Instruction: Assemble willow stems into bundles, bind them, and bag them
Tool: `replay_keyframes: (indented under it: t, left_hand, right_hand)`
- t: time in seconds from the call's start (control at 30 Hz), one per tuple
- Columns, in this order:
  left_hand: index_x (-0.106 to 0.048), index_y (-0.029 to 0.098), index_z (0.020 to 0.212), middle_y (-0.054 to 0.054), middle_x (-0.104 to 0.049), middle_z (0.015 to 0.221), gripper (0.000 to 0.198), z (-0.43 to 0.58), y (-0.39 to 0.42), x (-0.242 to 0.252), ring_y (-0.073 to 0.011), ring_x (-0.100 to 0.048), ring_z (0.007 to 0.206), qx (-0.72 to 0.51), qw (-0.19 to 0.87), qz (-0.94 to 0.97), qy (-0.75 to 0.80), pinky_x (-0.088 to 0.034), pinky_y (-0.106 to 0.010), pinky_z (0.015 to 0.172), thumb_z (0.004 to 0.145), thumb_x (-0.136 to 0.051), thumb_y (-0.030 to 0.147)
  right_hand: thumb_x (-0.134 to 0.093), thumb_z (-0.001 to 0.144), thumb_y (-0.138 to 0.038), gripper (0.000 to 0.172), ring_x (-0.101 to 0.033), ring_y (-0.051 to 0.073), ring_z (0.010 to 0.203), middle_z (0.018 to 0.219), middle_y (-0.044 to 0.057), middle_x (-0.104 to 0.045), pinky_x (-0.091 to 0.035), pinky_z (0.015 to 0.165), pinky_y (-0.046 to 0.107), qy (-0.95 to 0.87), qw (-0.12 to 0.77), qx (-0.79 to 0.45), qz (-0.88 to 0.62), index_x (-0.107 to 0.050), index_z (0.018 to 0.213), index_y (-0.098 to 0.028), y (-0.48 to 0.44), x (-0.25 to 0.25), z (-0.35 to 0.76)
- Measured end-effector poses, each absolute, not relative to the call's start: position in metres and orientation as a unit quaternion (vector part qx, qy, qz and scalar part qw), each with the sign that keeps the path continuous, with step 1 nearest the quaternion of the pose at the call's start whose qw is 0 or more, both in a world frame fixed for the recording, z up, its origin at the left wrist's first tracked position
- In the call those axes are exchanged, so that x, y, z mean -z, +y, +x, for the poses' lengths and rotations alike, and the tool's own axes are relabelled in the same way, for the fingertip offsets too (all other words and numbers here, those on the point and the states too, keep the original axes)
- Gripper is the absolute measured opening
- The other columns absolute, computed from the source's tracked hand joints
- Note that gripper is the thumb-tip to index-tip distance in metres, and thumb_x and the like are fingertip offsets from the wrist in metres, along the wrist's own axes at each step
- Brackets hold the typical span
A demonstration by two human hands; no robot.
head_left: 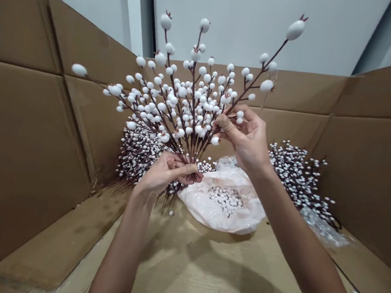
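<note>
White artificial berry spray stands upright, its long axis running from gathered brown stems at the bottom to branches fanning up and away from the person. The left hand is closed around the stems near the base. The right hand sits higher on the spray's right side, thumb and fingers pinching a branch. Behind the spray, a pale plastic bag holds loose berries, and further sprays lie on either side, within a cardboard carton.

The left hand hides the gathered berry stems.
</note>
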State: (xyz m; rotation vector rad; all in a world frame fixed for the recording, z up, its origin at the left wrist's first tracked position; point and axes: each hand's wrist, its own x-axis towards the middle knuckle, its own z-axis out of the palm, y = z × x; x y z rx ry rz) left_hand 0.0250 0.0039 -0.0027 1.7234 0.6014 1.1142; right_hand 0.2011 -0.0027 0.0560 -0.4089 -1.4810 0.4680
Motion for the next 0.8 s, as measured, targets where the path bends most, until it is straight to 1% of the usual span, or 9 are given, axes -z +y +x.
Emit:
replay_keyframes:
  t: [0.1, 0.2, 0.27, 0.37, 0.43, 0.5, 0.57, 0.67, 0.8]
  left_hand:
    - [-0.074, 0.013, 0.065, -0.011, -0.076, 0.069, 0.019, 0.029, 0.001, 0.002, -0.0165, -0.071, 0.060, -0.460, 0.472, 0.707, 0.256, -0.055, -0.019, 0.052, 0.071, -0.074, 0.031]
    - [-0.074, 0.012, 0.064, -0.010, -0.075, 0.067, 0.019, 0.032, -0.001, 0.002, -0.0147, -0.070, 0.057, -0.470, 0.490, 0.688, 0.258, -0.053, -0.017, 0.050, 0.070, -0.075, 0.030]
    - [-0.073, 0.012, 0.062, -0.010, -0.074, 0.065, 0.020, 0.034, -0.002, 0.002, -0.0139, -0.069, 0.056, -0.480, 0.509, 0.669, 0.252, -0.052, -0.016, 0.049, 0.069, -0.075, 0.030]
    - [-0.073, 0.012, 0.062, -0.008, -0.074, 0.063, 0.020, 0.035, -0.002, 0.002, -0.0132, -0.068, 0.057, -0.494, 0.527, 0.648, 0.240, -0.051, -0.015, 0.048, 0.068, -0.077, 0.031]
    - [-0.073, 0.012, 0.063, -0.008, -0.073, 0.063, 0.021, 0.036, -0.002, 0.003, -0.0130, -0.068, 0.057, -0.497, 0.534, 0.643, 0.232, -0.052, -0.015, 0.049, 0.066, -0.078, 0.032]
    - [-0.073, 0.011, 0.064, -0.008, -0.074, 0.063, 0.023, 0.036, -0.003, 0.003, -0.0134, -0.068, 0.057, -0.492, 0.539, 0.644, 0.229, -0.052, -0.015, 0.050, 0.064, -0.080, 0.033]
    - [-0.073, 0.010, 0.065, -0.009, -0.074, 0.063, 0.025, 0.036, -0.003, 0.004, -0.0146, -0.069, 0.057, -0.480, 0.543, 0.650, 0.229, -0.054, -0.017, 0.053, 0.063, -0.081, 0.034]
    - [-0.074, 0.012, 0.068, -0.008, -0.074, 0.064, 0.023, 0.036, -0.003, 0.005, -0.0162, -0.071, 0.059, -0.468, 0.554, 0.655, 0.214, -0.056, -0.019, 0.056, 0.063, -0.081, 0.033]
    - [-0.074, 0.012, 0.072, -0.008, -0.076, 0.068, 0.018, 0.036, -0.003, 0.006, -0.0173, -0.072, 0.062, -0.462, 0.534, 0.673, 0.219, -0.057, -0.021, 0.058, 0.068, -0.078, 0.029]
  right_hand:
    - [-0.074, 0.073, -0.027, 0.018, -0.062, 0.013, 0.074, 0.079, -0.001, -0.060, -0.056, 0.062, 0.026, -0.649, 0.706, -0.208, -0.191, -0.059, 0.080, -0.021, -0.001, -0.056, 0.199]
    - [-0.073, 0.075, -0.031, 0.022, -0.063, 0.014, 0.083, 0.090, 0.002, -0.062, -0.057, 0.067, 0.026, -0.654, 0.694, -0.217, -0.209, -0.061, 0.091, -0.022, -0.004, -0.058, 0.204]
    - [-0.072, 0.077, -0.035, 0.028, -0.063, 0.017, 0.093, 0.099, 0.004, -0.062, -0.057, 0.073, 0.029, -0.655, 0.694, -0.206, -0.215, -0.060, 0.100, -0.023, -0.010, -0.056, 0.209]
    - [-0.075, 0.074, -0.034, 0.036, -0.062, 0.017, 0.101, 0.103, 0.004, -0.062, -0.055, 0.086, 0.032, -0.629, 0.732, -0.148, -0.215, -0.059, 0.105, -0.024, -0.021, -0.044, 0.214]
    - [-0.081, 0.067, -0.030, 0.042, -0.063, 0.017, 0.096, 0.098, 0.004, -0.064, -0.054, 0.086, 0.031, -0.614, 0.736, -0.151, -0.242, -0.060, 0.102, -0.023, -0.027, -0.030, 0.212]
    - [-0.087, 0.058, -0.028, 0.043, -0.065, 0.016, 0.084, 0.086, 0.003, -0.066, -0.055, 0.077, 0.029, -0.616, 0.703, -0.212, -0.286, -0.061, 0.092, -0.021, -0.029, -0.018, 0.206]
    - [-0.088, 0.053, -0.031, 0.038, -0.063, 0.014, 0.071, 0.074, 0.002, -0.066, -0.054, 0.067, 0.027, -0.624, 0.661, -0.279, -0.310, -0.063, 0.079, -0.018, -0.027, -0.009, 0.199]
    - [-0.085, 0.057, -0.037, 0.031, -0.060, 0.012, 0.062, 0.066, 0.001, -0.065, -0.051, 0.063, 0.026, -0.638, 0.633, -0.322, -0.298, -0.064, 0.066, -0.016, -0.021, -0.005, 0.191]
    - [-0.082, 0.061, -0.034, 0.025, -0.059, 0.011, 0.061, 0.065, -0.001, -0.064, -0.049, 0.062, 0.025, -0.645, 0.640, -0.312, -0.278, -0.063, 0.063, -0.018, -0.016, -0.004, 0.189]
